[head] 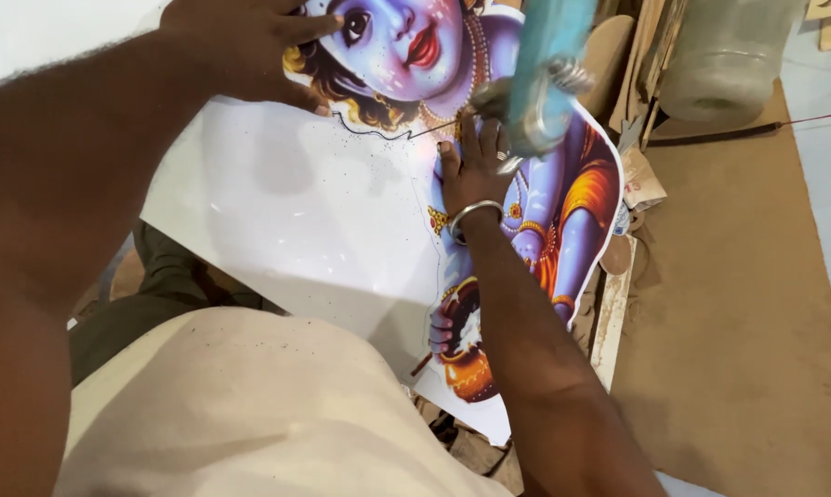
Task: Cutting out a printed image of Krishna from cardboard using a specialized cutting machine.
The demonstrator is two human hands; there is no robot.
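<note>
Right hand [471, 170] presses flat, fingers spread, on the printed board [342, 230] at frame centre; it looks stiff, light, slick, best held at the edges. Upper left, left hand [241, 41] steadies it open-palmed. Beyond, the teal saw arm [544, 74] cuts.

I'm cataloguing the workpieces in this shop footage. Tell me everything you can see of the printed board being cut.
The printed board is a thin, stiff-looking white sheet bearing a glossy blue cartoon child figure with orange clothing, beads and a pot. Its right edge is already cut to the figure's outline; a thin dark cut line runs under the hair. It lies tilted across the person's lap. The left hand presses its top, the right hand rests flat beside the teal saw arm.
</note>
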